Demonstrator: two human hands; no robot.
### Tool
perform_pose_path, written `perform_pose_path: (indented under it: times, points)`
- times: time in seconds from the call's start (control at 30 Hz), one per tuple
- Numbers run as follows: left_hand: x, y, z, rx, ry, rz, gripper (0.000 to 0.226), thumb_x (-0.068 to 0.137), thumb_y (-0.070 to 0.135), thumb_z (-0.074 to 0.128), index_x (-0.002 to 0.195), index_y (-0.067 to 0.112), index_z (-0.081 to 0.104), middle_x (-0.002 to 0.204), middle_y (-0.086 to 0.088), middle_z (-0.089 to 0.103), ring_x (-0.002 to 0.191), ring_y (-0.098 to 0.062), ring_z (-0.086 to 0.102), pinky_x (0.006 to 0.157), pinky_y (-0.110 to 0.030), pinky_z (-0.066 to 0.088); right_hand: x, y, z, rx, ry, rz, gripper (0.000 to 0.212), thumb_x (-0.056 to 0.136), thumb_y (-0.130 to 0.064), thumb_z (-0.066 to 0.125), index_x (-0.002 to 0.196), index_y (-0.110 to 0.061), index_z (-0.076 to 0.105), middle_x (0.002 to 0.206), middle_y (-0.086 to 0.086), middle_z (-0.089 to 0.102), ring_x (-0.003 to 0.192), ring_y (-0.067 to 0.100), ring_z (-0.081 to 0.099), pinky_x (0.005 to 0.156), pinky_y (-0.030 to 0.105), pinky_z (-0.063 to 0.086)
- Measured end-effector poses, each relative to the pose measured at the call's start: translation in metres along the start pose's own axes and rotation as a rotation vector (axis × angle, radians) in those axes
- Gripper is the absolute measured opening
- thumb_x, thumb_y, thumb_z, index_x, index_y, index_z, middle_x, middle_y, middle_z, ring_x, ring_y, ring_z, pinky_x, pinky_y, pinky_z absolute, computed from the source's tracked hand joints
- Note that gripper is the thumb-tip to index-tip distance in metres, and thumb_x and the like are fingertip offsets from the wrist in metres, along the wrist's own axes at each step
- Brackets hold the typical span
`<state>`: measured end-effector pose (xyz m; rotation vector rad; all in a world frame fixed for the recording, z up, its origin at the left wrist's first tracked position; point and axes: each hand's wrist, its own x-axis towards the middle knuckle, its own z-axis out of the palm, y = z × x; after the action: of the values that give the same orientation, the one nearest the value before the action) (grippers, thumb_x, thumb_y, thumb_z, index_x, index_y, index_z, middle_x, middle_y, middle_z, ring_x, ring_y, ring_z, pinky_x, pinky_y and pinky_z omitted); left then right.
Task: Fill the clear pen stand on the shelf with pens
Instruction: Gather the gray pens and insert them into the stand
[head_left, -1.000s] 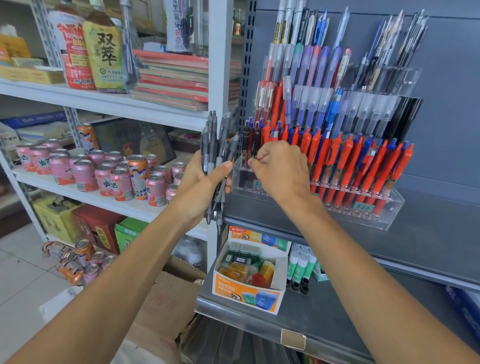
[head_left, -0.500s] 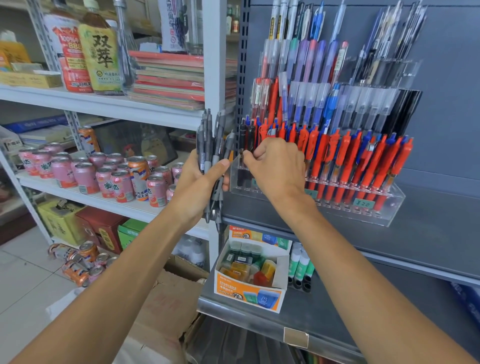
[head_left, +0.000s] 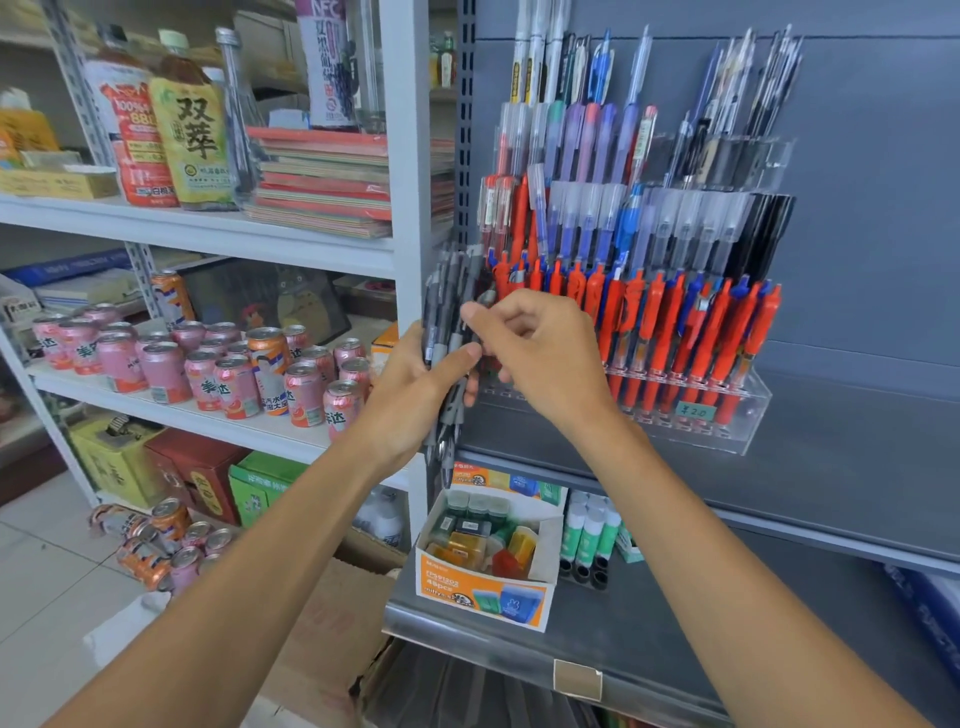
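A clear tiered pen stand sits on the grey shelf, its rows packed with orange, blue, purple and black pens. My left hand grips a bundle of grey-black pens upright, just left of the stand's front row. My right hand has come over to the bundle, and its thumb and forefinger pinch one pen near the top of the bunch. The left end of the stand's front row is hidden behind my hands.
A white upright post stands just behind the bundle. Pink drink cans fill the shelf to the left. An orange and white box of small items and green glue sticks sit on the lower shelf below the stand.
My right hand has drawn back from the stand's front row to the left and now pinches a pen in the bundle. The left hand has kept its hold.
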<state>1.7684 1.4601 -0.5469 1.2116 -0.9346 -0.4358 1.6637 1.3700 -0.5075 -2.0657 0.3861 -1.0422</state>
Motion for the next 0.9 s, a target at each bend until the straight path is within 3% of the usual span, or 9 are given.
perform_pose_path:
  times: [0.13, 0.3, 0.53, 0.9]
  points:
    - [-0.003, -0.001, 0.008, 0.055, -0.046, 0.023, 0.025, 0.097, 0.013, 0.056, 0.119, 0.006, 0.046, 0.065, -0.004, 0.056, 0.060, -0.021, 0.049, 0.060, -0.034, 0.044, -0.005, 0.002, 0.000, 0.064, -0.015, 0.052, 0.024, 0.086, -0.032, 0.074, 0.076, -0.012, 0.067, 0.057, 0.003, 0.068, 0.042, 0.003, 0.058, 0.051, 0.018, 0.047]
    - [-0.004, 0.000, 0.008, 0.053, -0.022, 0.040, 0.031, 0.093, 0.016, 0.060, 0.121, 0.009, 0.047, 0.068, -0.005, 0.057, 0.060, -0.023, 0.047, 0.062, -0.038, 0.041, 0.000, 0.005, 0.001, 0.066, -0.024, 0.086, 0.020, 0.086, -0.031, 0.074, 0.081, -0.013, 0.068, 0.061, 0.000, 0.070, 0.051, 0.006, 0.063, 0.058, 0.029, 0.057]
    - [-0.005, 0.006, 0.010, 0.067, -0.014, 0.064, 0.029, 0.097, 0.013, 0.054, 0.124, 0.004, 0.048, 0.065, -0.006, 0.053, 0.059, -0.020, 0.049, 0.058, -0.028, 0.046, -0.007, 0.012, -0.002, 0.253, -0.085, 0.129, 0.021, 0.095, -0.025, 0.062, 0.086, -0.006, 0.066, 0.058, 0.008, 0.067, 0.050, 0.010, 0.061, 0.053, 0.023, 0.052]
    - [-0.009, 0.004, 0.005, 0.004, -0.016, 0.009, 0.026, 0.097, 0.017, 0.056, 0.118, 0.004, 0.049, 0.072, -0.006, 0.057, 0.064, -0.018, 0.053, 0.057, -0.027, 0.046, -0.003, 0.017, -0.002, 0.132, -0.044, 0.104, 0.022, 0.094, -0.024, 0.062, 0.081, -0.008, 0.068, 0.068, 0.004, 0.068, 0.052, 0.010, 0.064, 0.052, 0.023, 0.051]
